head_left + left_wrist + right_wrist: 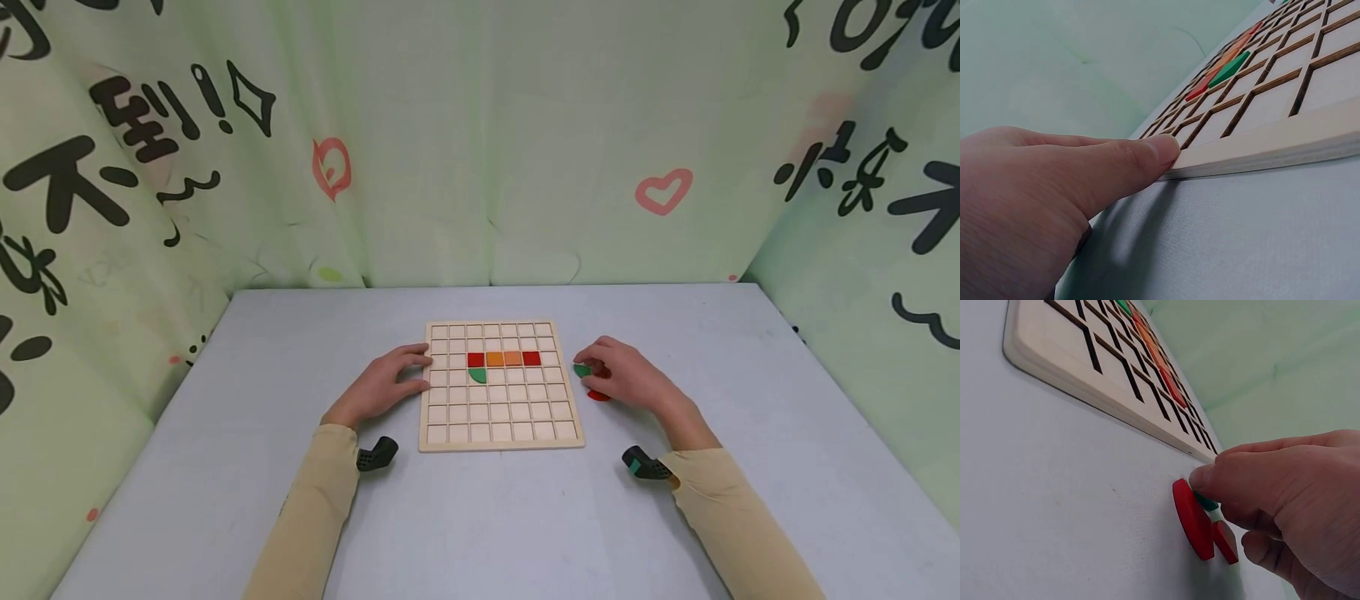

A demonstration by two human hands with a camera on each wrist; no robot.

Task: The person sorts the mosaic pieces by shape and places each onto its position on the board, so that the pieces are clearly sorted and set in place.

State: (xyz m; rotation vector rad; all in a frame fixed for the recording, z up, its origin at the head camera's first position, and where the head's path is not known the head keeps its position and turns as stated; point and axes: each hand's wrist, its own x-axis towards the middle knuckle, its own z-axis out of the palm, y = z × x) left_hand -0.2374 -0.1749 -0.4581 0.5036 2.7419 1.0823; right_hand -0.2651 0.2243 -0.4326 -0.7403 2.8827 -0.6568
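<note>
A wooden grid board (501, 447) lies on the table. One row holds a red square (476, 360), two orange squares (504, 358) and another red square (532, 358). Below the left red one sits a green quarter-round piece (477, 376). My left hand (381, 387) rests on the board's left edge, fingers fairly straight, thumb (1163, 149) touching the rim. Right of the board, my right hand (633, 379) pinches a green piece (582, 370), mostly hidden behind the thumb in the right wrist view. Beneath that hand are a curved red piece (1190, 519) and a smaller red piece (1225, 542).
The board stands mid-table on a pale cloth (510, 525). Black wrist devices (378, 454) are at both sleeves. Printed curtains (487, 167) enclose the table at the back and both sides.
</note>
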